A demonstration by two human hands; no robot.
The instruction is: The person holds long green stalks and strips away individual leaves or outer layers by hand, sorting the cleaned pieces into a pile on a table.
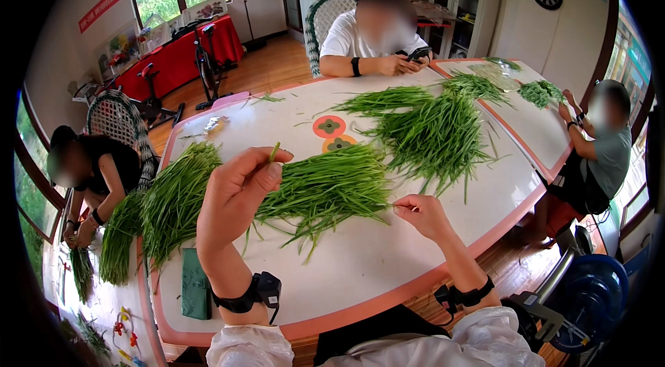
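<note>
My left hand (pixel 239 194) is raised above the table's middle, thumb and fingers pinched on a chive stalk (pixel 276 150), whose short green end sticks up. Behind and right of that hand lies a wide pile of chives (pixel 332 183), long and grass-like. My right hand (pixel 424 216) hovers at the right end of this pile with its fingertips pressed together. Something tiny and pale may be between them, too small to name. Another chive heap (pixel 180 201) lies left of my left hand, and a larger bunch (pixel 433 135) spreads farther back on the right.
The white table (pixel 429 266) has a pink rim. A dark green pouch (pixel 196 284) lies near its front left edge. One person (pixel 377 34) sits opposite with a phone; others work at the left (pixel 104 166) and right (pixel 603 131). Blue weight plates (pixel 592 298) stand at lower right.
</note>
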